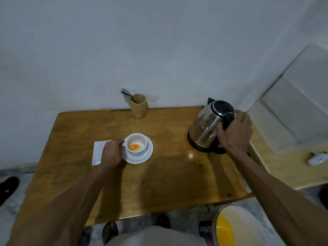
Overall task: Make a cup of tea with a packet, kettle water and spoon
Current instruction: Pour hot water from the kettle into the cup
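Counter (159, 174): wooden top, set against a pale wall, carrying all items below.

Cup (136, 143): white, upright on a white saucer (143, 158), near the counter's middle. An orange patch lies in its bottom, with pale matter around it; whether it is powder or liquid I cannot tell.

Packet (97, 153): white, flat on the counter just left of the saucer, partly under my left hand.

Kettle (209, 126): steel body, black lid and base, standing at the right of the counter, well apart from the cup, spout toward the wall.

Spoon (126, 94): standing in a wooden holder (139, 106) at the back edge, bowl end up, leaning left.

My left hand (112, 153): fingers curled in at the cup's handle side, touching the cup; the exact grip is hidden from me.

My right hand (236, 132): wrapped closed around the kettle's black handle.

Below the counter's near edge: a white bucket (237, 228) with a yellow inside, on the floor at the right.
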